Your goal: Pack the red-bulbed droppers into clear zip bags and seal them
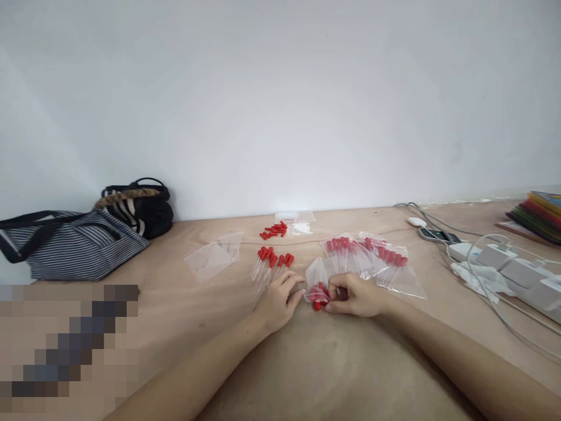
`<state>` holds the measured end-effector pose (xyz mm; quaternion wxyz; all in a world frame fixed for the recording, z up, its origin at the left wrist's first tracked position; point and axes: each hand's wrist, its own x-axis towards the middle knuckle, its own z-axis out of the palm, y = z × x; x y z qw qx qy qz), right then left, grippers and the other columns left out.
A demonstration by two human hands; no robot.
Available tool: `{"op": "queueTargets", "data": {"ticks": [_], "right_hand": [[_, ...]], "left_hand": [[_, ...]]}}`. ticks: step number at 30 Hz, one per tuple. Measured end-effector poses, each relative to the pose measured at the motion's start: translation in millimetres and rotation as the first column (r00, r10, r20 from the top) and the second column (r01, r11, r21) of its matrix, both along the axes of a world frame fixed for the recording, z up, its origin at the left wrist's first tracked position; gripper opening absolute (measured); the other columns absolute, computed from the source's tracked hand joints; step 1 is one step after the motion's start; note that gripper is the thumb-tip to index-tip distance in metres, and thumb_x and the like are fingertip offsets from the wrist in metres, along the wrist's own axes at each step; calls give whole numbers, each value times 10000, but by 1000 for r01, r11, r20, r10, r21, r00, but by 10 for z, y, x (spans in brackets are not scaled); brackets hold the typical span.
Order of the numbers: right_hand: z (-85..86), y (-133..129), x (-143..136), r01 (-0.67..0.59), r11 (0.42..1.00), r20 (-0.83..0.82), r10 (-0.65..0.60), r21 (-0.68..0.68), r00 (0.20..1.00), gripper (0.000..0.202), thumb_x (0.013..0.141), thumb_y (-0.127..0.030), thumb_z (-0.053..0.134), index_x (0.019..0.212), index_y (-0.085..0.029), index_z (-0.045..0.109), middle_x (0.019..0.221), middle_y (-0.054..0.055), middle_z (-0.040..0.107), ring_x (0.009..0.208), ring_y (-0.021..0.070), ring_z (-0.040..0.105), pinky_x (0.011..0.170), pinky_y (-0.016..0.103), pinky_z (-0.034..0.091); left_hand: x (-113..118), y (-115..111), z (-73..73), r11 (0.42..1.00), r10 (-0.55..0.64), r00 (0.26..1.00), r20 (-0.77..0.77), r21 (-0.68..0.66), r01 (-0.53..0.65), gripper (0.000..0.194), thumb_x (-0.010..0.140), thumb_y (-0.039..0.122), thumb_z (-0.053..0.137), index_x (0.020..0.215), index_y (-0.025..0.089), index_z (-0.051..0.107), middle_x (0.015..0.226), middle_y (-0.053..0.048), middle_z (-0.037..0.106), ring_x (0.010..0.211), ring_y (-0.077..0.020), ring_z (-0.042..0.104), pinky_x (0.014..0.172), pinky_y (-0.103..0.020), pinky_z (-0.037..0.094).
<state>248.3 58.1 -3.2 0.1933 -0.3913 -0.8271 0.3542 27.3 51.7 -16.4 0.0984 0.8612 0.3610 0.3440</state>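
Both hands low on desk [184,316], left hand [280,304] & right hand [357,295] fingers pinching small clear bag [316,283] w/ red-capped droppers [319,297] inside.

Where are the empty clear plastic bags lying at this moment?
In the head view, the empty clear bags lie on the table's left side, between the striped bag and the loose droppers.

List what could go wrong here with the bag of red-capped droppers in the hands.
1. The small clear bag is pinched between the left hand and right hand; its red-capped droppers might spill out.
2. Loose droppers lie just beyond the left hand; a sweep may scatter them.
3. Filled bags crowd the right hand.
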Motion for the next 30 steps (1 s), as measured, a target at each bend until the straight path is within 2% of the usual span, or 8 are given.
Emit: {"op": "queueTargets", "data": {"ticks": [3, 8, 10, 15, 18, 22, 26, 30], "right_hand": [[-84, -3, -150, 118, 986, -84, -109, 114, 991, 146, 711, -272, 596, 692, -160, 503, 598, -46, 462, 510, 68, 395, 468, 186, 299], [-173, 7, -198, 179, 963, -127, -155, 200, 980, 195, 722, -323, 601, 819, -164, 544, 670, -23, 507, 528, 78, 423, 489, 200, 323], [-175, -3, -173, 170, 961, -119, -147, 220, 982, 213, 702, -331, 624, 821, -167, 559, 690, -14, 518, 554, 88, 446, 504, 206, 338], [-151, -34, -127, 145, 953, -83, -128, 268, 988, 133, 702, -287, 617, 692, -167, 563, 676, -9, 522, 575, 96, 477, 520, 209, 352], [-144, -41, -121, 146, 943, -70, -131, 299, 989, 100, 700, -261, 610, 741, -174, 581, 714, -4, 528, 560, 91, 480, 515, 211, 356], [-152, -44, -109, 67, 947, -36, -59, 313, 998, 65, 735, -187, 543, 675, -173, 565, 716, 8, 547, 613, 110, 507, 570, 224, 381], [-167, -63, -89, 71, 941, -44, -60, 331, 997, 94, 706, -124, 515, 626, -171, 524, 684, 7, 531, 605, 113, 499, 572, 225, 378], [-160, -79, -74, 59, 944, -68, -39, 324, 997, 113, 682, -96, 495, 602, -174, 478, 657, -4, 501, 580, 104, 475, 550, 213, 361]], "left_hand": [[-79, -52, 8, 998, 25, 998, 49, -53, -22, 119, 831, 175, 437, 913, 188, 523, 897, -41, 559, 844, -163, 549, 764, -302, 456], [-92, -124, 9, 985, 104, 986, 131, -154, -84, 189, 771, 252, 531, 942, 184, 488, 880, -36, 550, 771, -159, 567, 691, -289, 486], [-67, -119, 11, 987, 80, 990, 117, -150, -62, 250, 708, 241, 598, 925, 181, 489, 882, -35, 542, 791, -170, 560, 705, -296, 483], [16, -44, 34, 994, 20, 995, 101, -110, -9, 94, 715, 119, 518, 784, 181, 504, 827, -29, 537, 794, -169, 535, 719, -307, 461], [42, -19, 46, 984, 15, 988, 151, -177, 12, 63, 734, 117, 498, 749, 179, 502, 881, -45, 525, 874, -179, 529, 751, -316, 464], [61, 6, 60, 947, 60, 972, 229, -321, 18, 71, 721, 120, 509, 739, 187, 498, 1080, -65, 457, 1038, -202, 480, 767, -315, 479], [118, 160, 26, 900, 187, 944, 271, -433, -54, 91, 710, 127, 513, 768, 192, 487, 998, -33, 504, 855, -151, 569, 684, -269, 500], [211, 413, -34, 899, 272, 926, 262, -412, -148, 99, 792, 176, 431, 874, 183, 485, 814, -11, 555, 672, -128, 577, 573, -245, 487]]}}
